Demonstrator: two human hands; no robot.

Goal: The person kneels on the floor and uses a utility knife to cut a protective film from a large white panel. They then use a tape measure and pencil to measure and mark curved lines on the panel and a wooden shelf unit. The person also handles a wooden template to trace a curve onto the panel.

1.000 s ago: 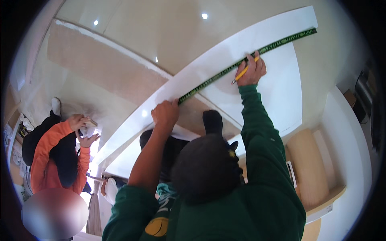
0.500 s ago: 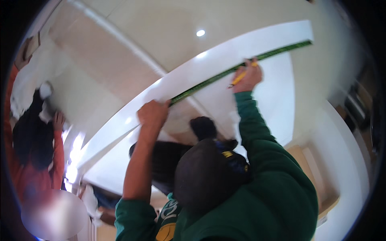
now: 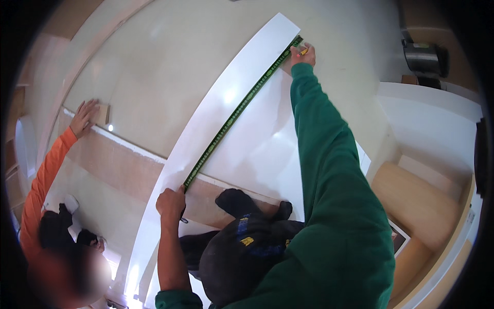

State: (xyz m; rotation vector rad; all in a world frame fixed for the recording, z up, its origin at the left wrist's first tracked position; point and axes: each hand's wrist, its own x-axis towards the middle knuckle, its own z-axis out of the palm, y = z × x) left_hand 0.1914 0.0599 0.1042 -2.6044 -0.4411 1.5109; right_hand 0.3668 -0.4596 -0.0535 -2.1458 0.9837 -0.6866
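Observation:
A green tape measure blade [image 3: 239,112] with dark edges lies stretched along a long white panel [image 3: 226,82]. My left hand [image 3: 171,203] is closed round the near end of the tape; a black strap loop shows just below it, and the case is hidden in the fingers. At the far end of the blade, my right hand [image 3: 302,55] touches or nearly touches the tape. Between its fingers is a slim yellow pencil [image 3: 304,51], mostly covered.
A co-worker's hand [image 3: 84,119] in an orange sleeve rests by a small wooden block [image 3: 103,114] beside a pale floor strip. My dark-clad foot [image 3: 234,202] is on the floor near the panel. Wooden furniture [image 3: 417,190] stands at right, a metal cylinder [image 3: 424,57] behind.
My right hand has slid along the tape to its far end with the pencil. My left hand still grips the near end. The view has turned, and the co-worker's arm now reaches forward.

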